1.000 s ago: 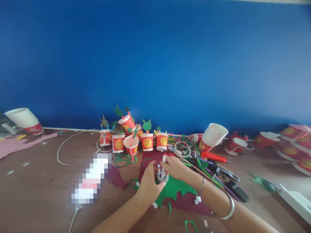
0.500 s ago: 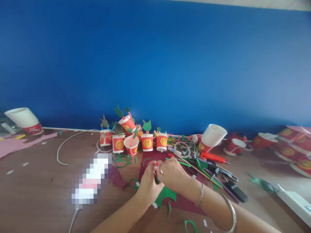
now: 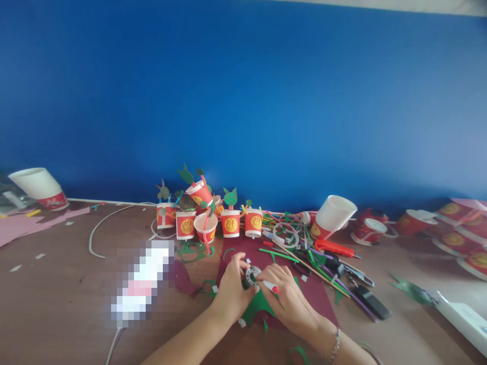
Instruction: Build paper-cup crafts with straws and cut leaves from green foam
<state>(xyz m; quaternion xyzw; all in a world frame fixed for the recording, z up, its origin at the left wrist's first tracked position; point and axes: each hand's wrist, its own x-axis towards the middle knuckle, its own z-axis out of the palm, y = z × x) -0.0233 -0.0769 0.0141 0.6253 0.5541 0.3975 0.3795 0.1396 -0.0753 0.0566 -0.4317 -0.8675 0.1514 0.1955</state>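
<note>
On green paper (image 3: 257, 308), a small round grey ring (image 3: 248, 277) with dark marks sits between the thumb and fingers of my left hand (image 3: 233, 283). Green shows through its middle. My right hand (image 3: 287, 294) is closed round a white marker (image 3: 269, 285) with a red end. That red end points right, and the marker's other end is at the ring's opening, partly hidden by my fingers. Beneath the green paper lies a dark red sheet (image 3: 317, 299).
Red and white paper cups (image 3: 185, 226) with green cut-out figures line the back by the blue wall. To the right lie straws and sticks, an orange-red handled tool (image 3: 335, 247) and a black object (image 3: 371, 300). Green scraps (image 3: 194, 252) and a white cable (image 3: 93, 238) lie leftward.
My right hand has moved right and down, apart from the left. The marker's red end has swung from between my hands to the right, and the ring now shows.
</note>
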